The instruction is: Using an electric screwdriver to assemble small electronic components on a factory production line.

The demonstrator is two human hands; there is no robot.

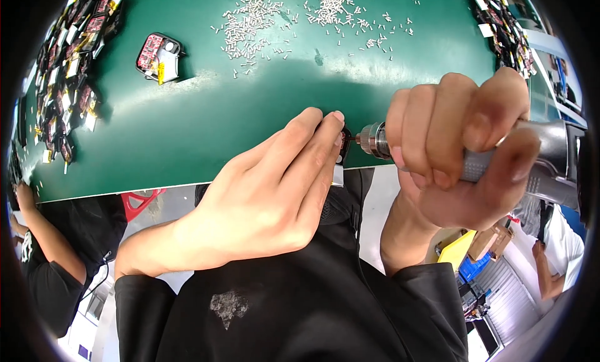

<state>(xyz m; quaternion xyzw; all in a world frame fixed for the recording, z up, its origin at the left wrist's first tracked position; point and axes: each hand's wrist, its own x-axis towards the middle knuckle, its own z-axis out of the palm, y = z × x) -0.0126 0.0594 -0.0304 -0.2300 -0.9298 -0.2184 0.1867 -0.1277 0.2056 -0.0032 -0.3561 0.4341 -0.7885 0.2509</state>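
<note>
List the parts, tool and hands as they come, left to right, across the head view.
Left-side heap of black-cased parts → lone black-cased part → left hand → part mostly covered by its fingers → driver's metal nose → right hand.

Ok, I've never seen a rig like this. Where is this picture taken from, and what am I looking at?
There's no robot: these are a person's bare hands, seen from a wide fisheye camera on their head, so straight edges bend. The right hand holds a driver, tip pointing left toward a small dark unit. The left hand covers most of that unit. On the green table lie loose screws, a single unit, and heaps of units at left and right.
</note>
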